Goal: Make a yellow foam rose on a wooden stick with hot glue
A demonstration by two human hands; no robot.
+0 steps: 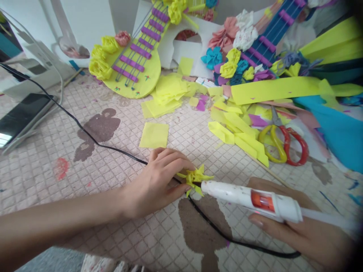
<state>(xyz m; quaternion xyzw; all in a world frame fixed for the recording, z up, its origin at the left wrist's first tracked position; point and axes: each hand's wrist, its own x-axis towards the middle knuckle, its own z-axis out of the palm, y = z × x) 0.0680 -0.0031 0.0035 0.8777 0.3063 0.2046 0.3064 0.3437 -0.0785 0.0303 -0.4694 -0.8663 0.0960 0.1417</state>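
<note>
Between the thumb and fingers of my left hand (163,177) is a small yellow paper flower (196,176) with pointed petals. My right hand (300,223) is wrapped round a white glue gun (235,192) with an orange-red window and a clear glue stick at its back end. The gun's nozzle meets the flower's right side, though its very tip is partly hidden. A black cord (210,222) runs across the cloth beneath my left hand. Just beyond that hand lies a single yellow paper square (154,135).
A yellow paper guitar (136,64) and a blue one (262,45) with paper flowers lie at the back. Red-and-yellow scissors (283,141), folded yellow strips (241,138) and stacked squares (167,92) lie nearer. A phone (22,117) rests at left on the patterned tablecloth (121,124).
</note>
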